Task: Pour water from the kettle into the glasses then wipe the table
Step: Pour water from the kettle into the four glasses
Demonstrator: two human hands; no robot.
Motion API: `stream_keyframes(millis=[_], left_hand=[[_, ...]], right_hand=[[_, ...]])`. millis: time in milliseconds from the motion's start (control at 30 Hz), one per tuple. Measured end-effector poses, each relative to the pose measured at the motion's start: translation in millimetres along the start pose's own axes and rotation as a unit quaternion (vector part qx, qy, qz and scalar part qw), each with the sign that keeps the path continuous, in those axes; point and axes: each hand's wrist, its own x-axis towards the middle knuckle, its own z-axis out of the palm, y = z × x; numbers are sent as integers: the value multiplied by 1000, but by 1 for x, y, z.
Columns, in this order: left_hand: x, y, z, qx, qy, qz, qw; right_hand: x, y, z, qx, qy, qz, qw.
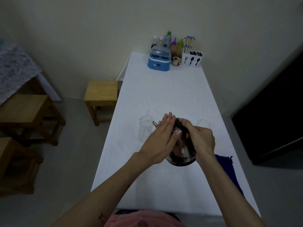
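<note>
A steel kettle (182, 153) is tilted to the left over the white table (164, 89), its thin spout (154, 123) reaching the rim of a tall clear glass (145, 128). My right hand (201, 138) grips the kettle's black handle. My left hand (161, 138) lies flat against the kettle's lid and left side, fingers straight. A second clear glass (203, 124) stands behind my right hand, partly hidden. A dark blue cloth (227, 167) lies on the table under my right forearm.
At the far end stand a blue appliance (159, 60), several bottles (168, 39), a small cup (176, 61) and a white cutlery holder (191, 58). Wooden stools (101, 94) stand on the floor to the left. A dark cabinet (277, 115) is on the right.
</note>
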Motion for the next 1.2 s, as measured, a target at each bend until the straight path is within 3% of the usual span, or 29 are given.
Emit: stream_keyframes(millis=[500,933,1200], left_hand=[[0,0,-3,15,-21,16,1000],[5,11,-2,117,2,131,985],[21,32,12,141,0,169,975]], right_hand=[[-8,12,5,88,2,34,996],[-20,27,4,318,-32,91,943],[-10,32,-24,335,-12,68,940]])
